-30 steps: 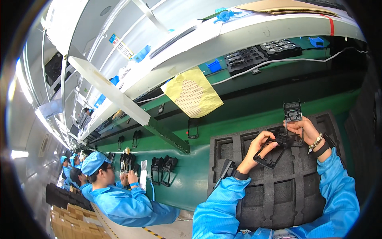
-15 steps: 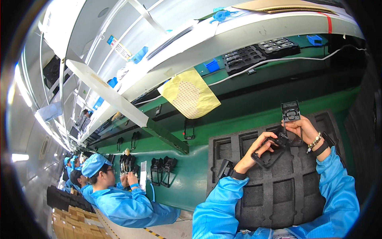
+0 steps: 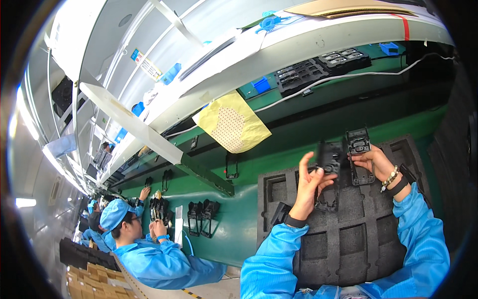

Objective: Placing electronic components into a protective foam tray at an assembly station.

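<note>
My left hand [image 3: 308,191] grips a black plastic frame-like housing [image 3: 328,159], its upper part smeared by motion and an open loop hanging below. A second black housing of similar shape [image 3: 359,144], with a boxy upper end and an open frame under it, is held upright in my right hand [image 3: 376,162]. The two parts stand side by side, slightly apart. Both are raised over a dark grey foam tray [image 3: 331,273] with square pockets, which lies in front of me.
A co-worker in blue [image 3: 144,256] sits to the left by several black housings [image 3: 203,215] on the green bench [image 3: 239,199]. A yellow sheet [image 3: 251,124] hangs from the shelf [image 3: 298,47]. A white cable [image 3: 323,79] runs below it. Black parts trays [image 3: 301,74] stand behind.
My left hand has lifted its housing and turned it upright beside the other one. My right hand has shifted slightly left. The co-worker's area now shows a further hand reaching toward the bench.
</note>
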